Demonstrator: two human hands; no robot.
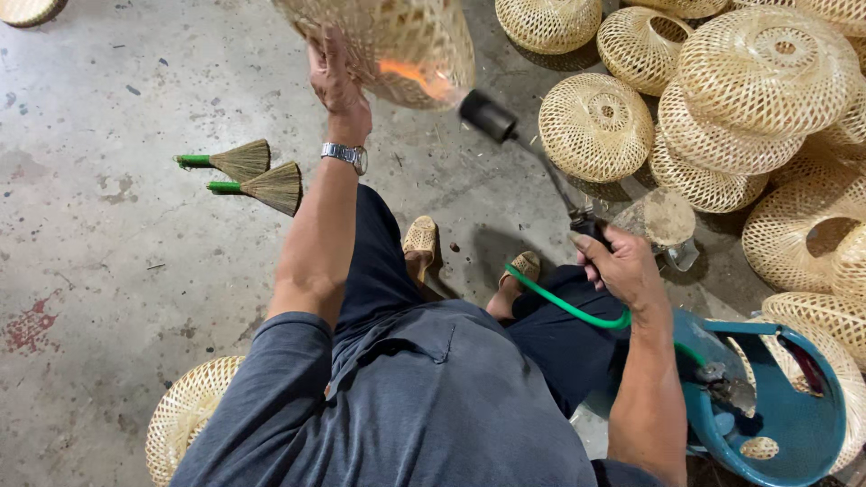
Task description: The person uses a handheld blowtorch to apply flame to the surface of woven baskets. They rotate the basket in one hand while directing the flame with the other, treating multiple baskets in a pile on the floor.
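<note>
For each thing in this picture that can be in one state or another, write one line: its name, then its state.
left hand: gripping the raised basket
woven basket: held up, flame on it
torch: lit, pointed at the basket
right hand: closed on the torch handle
green hose: joined to the torch
hand brooms: lying on the floor

I saw pale straw-coloured woven baskets (595,126) with open lattice patterns, an orange flame (410,74) glowing against one, a bright green hose (564,307), 2 tan brushes (257,176) with green handles, a teal stool (785,424), and grey concrete floor (117,271).
</note>
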